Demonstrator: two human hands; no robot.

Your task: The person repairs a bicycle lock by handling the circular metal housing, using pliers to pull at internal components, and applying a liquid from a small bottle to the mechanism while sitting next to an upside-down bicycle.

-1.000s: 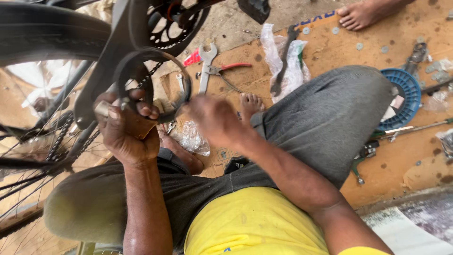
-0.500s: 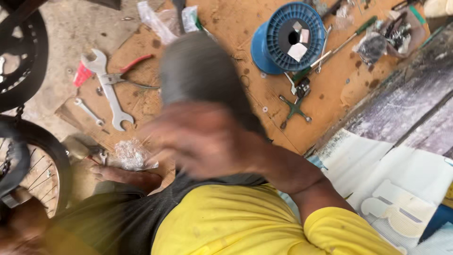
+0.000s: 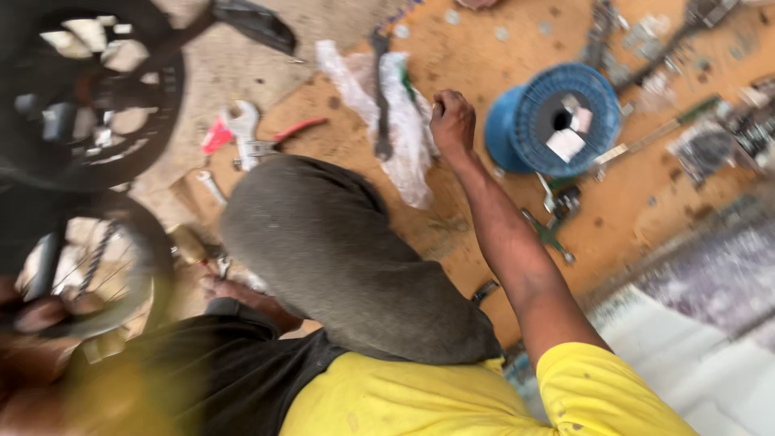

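Moved since half a second ago: right hand (image 3: 452, 121), earlier a blur close over the raised knee, now stretched far forward to the crumpled white plastic bag (image 3: 408, 133) on the orange floor (image 3: 484, 210). Fingers curled in a loose fist at the bag's right edge, pinching something small at the tip; too blurred to tell what, or whether it is the bag itself. Left hand (image 3: 32, 323) low at the left edge, dark and smeared by motion, resting against the bicycle wheel (image 3: 89, 266); state of that grip cannot be told. Dark metal bar (image 3: 381, 97) lying along the bag, just left of the right hand. Blue spool (image 3: 557, 121) just to the right of the hand, flat on the floor, with a pale scrap in its hub. Small green-handled tool (image 3: 553, 230) below the spool, beside the forearm. Grey trouser knee (image 3: 339, 258) raised in the middle, under the outstretched arm. Silver wrench (image 3: 242, 133) and red-handled pliers (image 3: 282, 137) beyond the knee, to the left, touching or crossing each other. Black chainring (image 3: 97, 105) at upper left, above the wheel. More blurred metal tools (image 3: 694, 97) scattered at upper right, well apart from the hand.
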